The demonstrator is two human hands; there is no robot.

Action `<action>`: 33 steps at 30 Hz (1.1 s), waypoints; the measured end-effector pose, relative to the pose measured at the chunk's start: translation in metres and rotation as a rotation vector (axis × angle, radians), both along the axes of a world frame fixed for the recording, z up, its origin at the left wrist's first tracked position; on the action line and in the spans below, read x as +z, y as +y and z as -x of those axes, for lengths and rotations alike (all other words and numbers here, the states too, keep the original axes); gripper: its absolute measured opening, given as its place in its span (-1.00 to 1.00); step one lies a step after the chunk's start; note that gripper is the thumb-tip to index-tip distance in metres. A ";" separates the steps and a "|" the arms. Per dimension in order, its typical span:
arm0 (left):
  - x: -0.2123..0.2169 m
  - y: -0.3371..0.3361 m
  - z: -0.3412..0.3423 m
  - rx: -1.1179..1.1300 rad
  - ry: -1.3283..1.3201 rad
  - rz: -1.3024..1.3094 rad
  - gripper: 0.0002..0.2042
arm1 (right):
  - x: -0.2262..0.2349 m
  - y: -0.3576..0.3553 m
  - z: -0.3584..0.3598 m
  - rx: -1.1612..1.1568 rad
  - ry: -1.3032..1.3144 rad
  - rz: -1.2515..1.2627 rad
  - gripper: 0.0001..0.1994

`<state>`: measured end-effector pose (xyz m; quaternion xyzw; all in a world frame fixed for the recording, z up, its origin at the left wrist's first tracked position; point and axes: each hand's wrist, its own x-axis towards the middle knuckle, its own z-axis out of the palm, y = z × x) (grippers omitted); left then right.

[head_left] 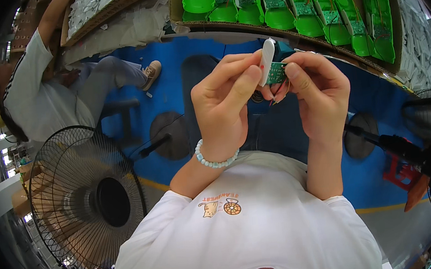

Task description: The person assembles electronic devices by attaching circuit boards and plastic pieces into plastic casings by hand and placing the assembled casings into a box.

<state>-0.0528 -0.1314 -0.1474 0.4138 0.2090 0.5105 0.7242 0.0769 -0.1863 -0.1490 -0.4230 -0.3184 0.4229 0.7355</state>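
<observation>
In front of my chest, both hands are raised and close together. My left hand [221,96] pinches a slim white plastic piece [267,58] with a rounded top between thumb and fingers. Against its right side sits a small green circuit board [276,72], whose right edge is gripped by the thumb and fingers of my right hand [320,88]. Thin wires hang below the board near the right fingertips. Whether the board is fixed to the white piece, I cannot tell. A dark teal object [283,49] shows just behind the board, partly hidden.
Beyond my hands, a cardboard box [288,31] holds several bright green plastic shells [305,24] with wired boards. White parts fill another box [95,10] at far left and lie heaped at far right [415,34]. A fan [88,200] stands left; a co-worker [44,100] sits beyond it.
</observation>
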 end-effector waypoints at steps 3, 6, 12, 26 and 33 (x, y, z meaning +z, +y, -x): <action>0.006 -0.005 0.002 -0.010 0.028 0.021 -0.80 | -0.008 0.001 0.001 0.074 0.177 -0.064 -0.87; 0.007 -0.011 0.004 0.014 0.114 -0.047 -0.78 | -0.015 0.000 0.000 0.184 0.358 -0.078 -0.84; -0.008 -0.002 0.000 0.154 0.221 -0.379 -0.70 | -0.021 0.005 0.016 0.405 0.844 0.001 -0.78; -0.007 0.013 0.008 0.003 0.256 -0.370 -0.59 | -0.033 0.008 0.008 0.514 0.798 0.000 -0.79; -0.006 0.016 0.000 0.110 0.126 -0.003 -0.66 | -0.021 0.004 0.015 0.160 0.156 0.013 -0.72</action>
